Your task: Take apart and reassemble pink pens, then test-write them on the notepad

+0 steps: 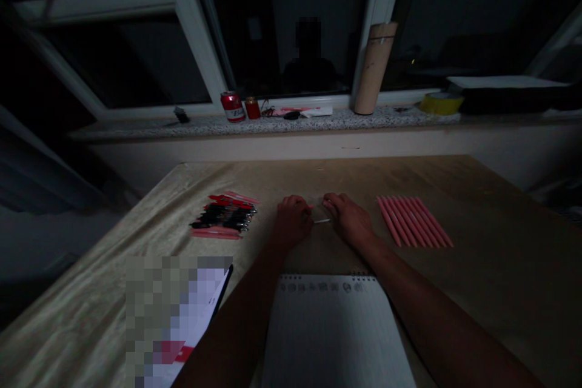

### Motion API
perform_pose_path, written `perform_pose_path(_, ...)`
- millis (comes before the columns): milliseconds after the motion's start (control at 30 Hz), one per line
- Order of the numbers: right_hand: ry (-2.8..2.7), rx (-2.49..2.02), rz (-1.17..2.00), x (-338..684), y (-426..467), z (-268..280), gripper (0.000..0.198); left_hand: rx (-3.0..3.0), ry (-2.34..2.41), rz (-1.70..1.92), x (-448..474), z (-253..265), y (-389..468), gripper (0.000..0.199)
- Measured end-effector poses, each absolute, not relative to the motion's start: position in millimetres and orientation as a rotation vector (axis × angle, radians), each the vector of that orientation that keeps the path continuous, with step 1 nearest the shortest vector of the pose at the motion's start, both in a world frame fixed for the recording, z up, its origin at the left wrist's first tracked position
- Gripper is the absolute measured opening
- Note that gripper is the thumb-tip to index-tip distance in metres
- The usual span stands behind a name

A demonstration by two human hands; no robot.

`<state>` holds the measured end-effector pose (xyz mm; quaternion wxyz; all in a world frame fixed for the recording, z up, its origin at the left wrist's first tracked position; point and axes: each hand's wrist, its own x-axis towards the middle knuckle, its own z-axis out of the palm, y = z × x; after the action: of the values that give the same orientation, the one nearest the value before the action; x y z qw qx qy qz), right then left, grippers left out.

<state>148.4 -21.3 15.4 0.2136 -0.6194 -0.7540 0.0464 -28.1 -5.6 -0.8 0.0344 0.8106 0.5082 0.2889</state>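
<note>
My left hand (293,219) is closed just beyond the notepad, fingers curled. A small pink bit, looking like part of a pen, shows at its fingertips. Facing it, my right hand (349,217) is pinched, and whatever its fingertips hold is too small and dark to make out. Between the hands lies a thin whitish stick (322,220), resembling a pen refill. A pile of black, red and pink pens (225,216) sits left of my left hand. To the right of my right hand, several pink pens (413,221) lie side by side in a slanted row.
A spiral notepad (336,333) with small pencil marks lies under my forearms. At left is a partly blurred lit screen (204,303). On the windowsill (204,127) stand a red can (233,107), a small red jar (252,108), a tall tube (375,70) and yellow tape (440,103).
</note>
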Motion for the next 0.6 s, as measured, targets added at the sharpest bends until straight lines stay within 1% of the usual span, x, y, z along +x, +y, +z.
perform_pose_path(267,-2.125,-1.668,0.212,146.6,-18.0,13.9,0.034,2.488,1.528,0.900,-30.4,-1.0,-5.2,0.014)
perform_pose_path(467,-2.277,-1.535,0.041,148.9,-15.3,9.3,0.024,2.502,1.560,0.890,-29.6,-3.2,-3.4,0.010)
perform_pose_path(600,-2.318,-1.545,0.009,150.2,-15.4,7.9,0.021,2.496,1.569,0.858,-29.4,-3.2,-3.0,0.011)
